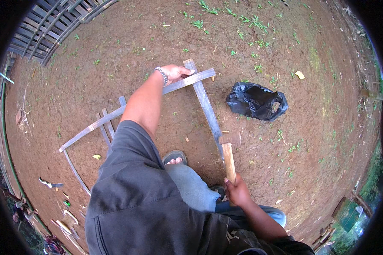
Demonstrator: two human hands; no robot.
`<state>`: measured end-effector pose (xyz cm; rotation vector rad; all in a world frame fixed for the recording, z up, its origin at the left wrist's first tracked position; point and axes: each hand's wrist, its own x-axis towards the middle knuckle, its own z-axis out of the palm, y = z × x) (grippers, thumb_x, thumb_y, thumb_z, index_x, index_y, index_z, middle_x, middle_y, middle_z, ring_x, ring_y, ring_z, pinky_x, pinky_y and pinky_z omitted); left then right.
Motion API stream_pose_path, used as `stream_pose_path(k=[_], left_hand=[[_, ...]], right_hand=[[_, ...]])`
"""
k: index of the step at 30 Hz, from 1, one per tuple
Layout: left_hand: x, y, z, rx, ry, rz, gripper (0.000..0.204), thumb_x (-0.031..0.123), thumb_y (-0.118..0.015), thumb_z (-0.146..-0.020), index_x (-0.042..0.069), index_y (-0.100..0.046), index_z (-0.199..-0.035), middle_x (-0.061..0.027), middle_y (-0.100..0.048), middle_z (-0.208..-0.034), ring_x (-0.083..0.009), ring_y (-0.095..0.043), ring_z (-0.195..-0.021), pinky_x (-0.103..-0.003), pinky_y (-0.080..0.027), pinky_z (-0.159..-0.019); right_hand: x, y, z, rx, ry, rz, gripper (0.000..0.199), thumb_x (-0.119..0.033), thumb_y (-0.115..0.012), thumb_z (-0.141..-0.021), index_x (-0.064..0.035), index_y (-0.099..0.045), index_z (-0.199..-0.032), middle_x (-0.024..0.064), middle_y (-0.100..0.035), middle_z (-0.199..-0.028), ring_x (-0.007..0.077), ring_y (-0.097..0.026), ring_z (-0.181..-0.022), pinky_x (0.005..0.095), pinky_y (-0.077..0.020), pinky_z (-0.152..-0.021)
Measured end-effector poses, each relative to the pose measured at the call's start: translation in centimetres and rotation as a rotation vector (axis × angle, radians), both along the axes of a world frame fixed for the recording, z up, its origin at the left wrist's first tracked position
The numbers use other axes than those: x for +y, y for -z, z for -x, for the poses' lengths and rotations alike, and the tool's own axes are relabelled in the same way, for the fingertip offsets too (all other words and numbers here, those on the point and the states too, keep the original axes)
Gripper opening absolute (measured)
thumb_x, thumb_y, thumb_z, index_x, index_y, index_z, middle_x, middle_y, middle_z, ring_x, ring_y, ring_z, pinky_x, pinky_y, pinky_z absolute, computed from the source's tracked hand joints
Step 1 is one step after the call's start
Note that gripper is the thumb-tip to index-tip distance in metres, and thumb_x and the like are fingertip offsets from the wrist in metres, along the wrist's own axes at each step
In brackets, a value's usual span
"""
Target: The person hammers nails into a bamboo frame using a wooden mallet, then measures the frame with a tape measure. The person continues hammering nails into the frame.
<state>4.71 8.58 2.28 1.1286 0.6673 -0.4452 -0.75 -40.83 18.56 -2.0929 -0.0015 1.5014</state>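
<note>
I am standing over bare reddish dirt with a frame of grey wooden slats laid out on the ground in front of me. My left hand [174,73], a metal bracelet on its wrist, presses down on the long slat [136,104] that runs from the lower left of the frame up to the upper middle, right where it crosses the upright slat [206,106]. The fingers are curled over the wood, closed on it, pinning the crossing in place. My right hand [237,191], in the lower middle of the frame, is wrapped tight round the wooden handle of a hammer [229,148], whose head sits low, just above or on the near end of the upright slat; I cannot tell if it touches.

As I judge it, the frame is partly assembled: the two main slats are crossed, and a few shorter slats [108,127] already lie under the long one at middle left. I see no nail from here, so I cannot say which joints are fixed. The near joint looks to be the one in hand.

A crumpled black plastic bag [256,101] lies to the right of the slats, and a slatted wooden panel [55,25] sits at upper left.
</note>
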Motion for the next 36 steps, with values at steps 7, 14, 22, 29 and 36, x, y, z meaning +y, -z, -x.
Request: stream_pose_path(k=[7, 14, 22, 29, 36], left_hand=[[0.2, 0.2, 0.1, -0.018, -0.032, 0.057, 0.035, 0.029, -0.064, -0.099, 0.001, -0.066, -0.119, -0.0115, -0.072, -0.11, -0.0218, -0.07, -0.097, -0.039, -0.059, -0.079], [-0.3, 0.1, 0.1, -0.054, -0.013, 0.002, 0.032, 0.027, -0.067, -0.097, -0.001, -0.07, -0.113, -0.0126, -0.074, -0.102, -0.021, -0.073, -0.089, -0.036, -0.061, -0.074], [0.8, 2.3, 0.7, -0.073, 0.085, -0.167, 0.032, 0.029, -0.068, -0.096, -0.001, -0.074, -0.104, -0.0123, -0.076, -0.093, -0.0196, -0.074, -0.082, -0.033, -0.06, -0.07], [0.5, 1.1, 1.0, -0.001, 0.145, -0.535, 0.028, 0.028, -0.071, -0.093, 0.001, -0.076, -0.1, -0.0074, -0.075, -0.092, -0.0137, -0.068, -0.08, -0.03, -0.053, -0.071], [1.7, 4.0, 1.1, -0.065, 0.068, -0.374, 0.024, 0.024, -0.073, -0.09, 0.002, -0.075, -0.101, -0.0026, -0.074, -0.094, -0.012, -0.065, -0.082, -0.029, -0.05, -0.077]], right_hand=[[-0.3, 0.3, 0.4, 0.074, 0.115, -0.023, 0.028, -0.017, -0.056, -0.104, -0.0022, -0.045, -0.126, 0.0048, -0.059, -0.069, 0.0144, -0.059, -0.053, 0.032, -0.0476, -0.048], [-0.2, 0.1, 0.5, 0.012, 0.059, 0.001, 0.025, -0.017, -0.057, -0.104, -0.0025, -0.047, -0.121, 0.0041, -0.058, -0.07, 0.0142, -0.059, -0.053, 0.0318, -0.0473, -0.049], [-0.1, 0.4, 0.5, 0.077, 0.048, -0.009, 0.024, -0.018, -0.057, -0.104, -0.003, -0.047, -0.119, 0.0046, -0.061, -0.071, 0.014, -0.06, -0.055, 0.0318, -0.0473, -0.049], [-1.5, 1.9, 0.7, -0.045, -0.095, 0.029, 0.029, -0.024, -0.06, -0.102, -0.0024, -0.051, -0.119, 0.0111, -0.064, -0.072, 0.021, -0.065, -0.06, 0.0381, -0.0502, -0.056], [-0.6, 3.2, 0.6, -0.19, -0.134, -0.018, 0.025, -0.023, -0.06, -0.102, -0.0038, -0.052, -0.116, 0.0104, -0.062, -0.074, 0.0189, -0.062, -0.057, 0.0375, -0.0477, -0.053]])
